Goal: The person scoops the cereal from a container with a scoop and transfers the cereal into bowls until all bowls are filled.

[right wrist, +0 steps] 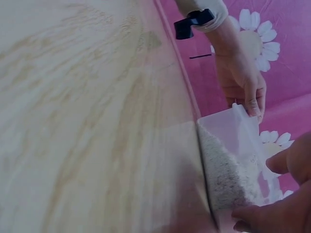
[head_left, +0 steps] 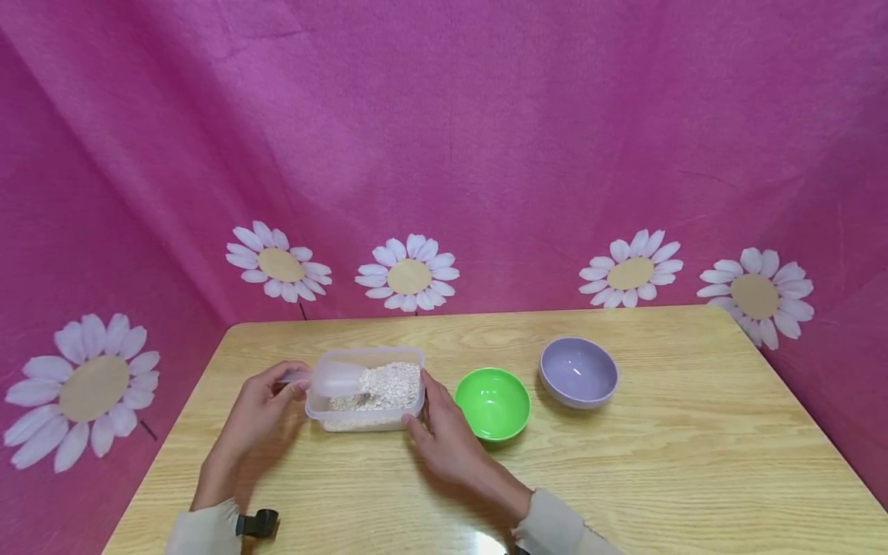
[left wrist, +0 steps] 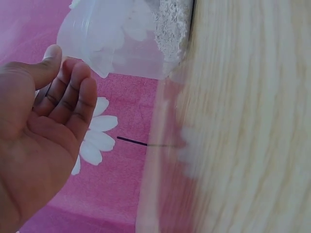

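Observation:
A clear plastic container (head_left: 368,352) of rolled oats (head_left: 394,385) stands on the table at centre-left. My left hand (head_left: 260,405) pinches the handle of a translucent scoop (head_left: 338,378) between thumb and fingers at the container's left end. The scoop's bowl lies inside the container, its front edge at the oats. With thumb and fingers on its right end, my right hand (head_left: 447,439) holds the container. In the right wrist view, the oats (right wrist: 221,177) slope up toward that hand. The left wrist view shows my left fingers (left wrist: 73,94) curled, the handle mostly hidden.
A green bowl (head_left: 492,405) sits just right of the container, close to my right hand. Farther right and back is a purple bowl (head_left: 578,372). Behind the wooden table (head_left: 659,478) hangs a pink cloth (head_left: 486,154) with daisies.

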Action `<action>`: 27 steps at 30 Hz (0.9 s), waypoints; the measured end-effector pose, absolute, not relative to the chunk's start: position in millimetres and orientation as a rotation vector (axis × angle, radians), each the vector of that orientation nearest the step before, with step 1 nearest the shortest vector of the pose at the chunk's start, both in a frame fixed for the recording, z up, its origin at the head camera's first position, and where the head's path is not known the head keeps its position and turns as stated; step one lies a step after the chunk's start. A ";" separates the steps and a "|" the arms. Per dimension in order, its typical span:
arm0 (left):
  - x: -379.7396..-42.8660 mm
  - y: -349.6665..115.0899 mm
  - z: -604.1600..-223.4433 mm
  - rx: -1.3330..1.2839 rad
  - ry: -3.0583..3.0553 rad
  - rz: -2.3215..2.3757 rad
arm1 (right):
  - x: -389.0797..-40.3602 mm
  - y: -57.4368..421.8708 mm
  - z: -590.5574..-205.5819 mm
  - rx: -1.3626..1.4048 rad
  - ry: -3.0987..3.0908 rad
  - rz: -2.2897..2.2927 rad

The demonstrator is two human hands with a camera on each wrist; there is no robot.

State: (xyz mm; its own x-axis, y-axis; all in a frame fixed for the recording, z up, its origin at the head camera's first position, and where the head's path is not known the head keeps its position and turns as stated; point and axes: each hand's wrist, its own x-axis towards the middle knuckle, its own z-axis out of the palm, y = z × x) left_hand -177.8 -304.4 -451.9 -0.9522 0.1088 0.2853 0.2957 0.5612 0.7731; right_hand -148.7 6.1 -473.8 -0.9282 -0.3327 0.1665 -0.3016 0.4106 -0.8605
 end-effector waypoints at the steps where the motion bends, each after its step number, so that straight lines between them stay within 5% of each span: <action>1: -177.3 -305.0 -452.2 -0.325 -2.586 -1.347 | -148.5 6.2 -472.6 -0.584 2.609 -1.578; 16: -172.6 -302.2 -442.7 -0.223 -2.471 -1.447 | -139.1 53.5 -437.4 -0.545 2.784 -1.495; 27: -180.6 -262.6 -427.6 -0.284 -2.475 -1.477 | -139.2 113.3 -447.2 -0.481 3.009 -1.338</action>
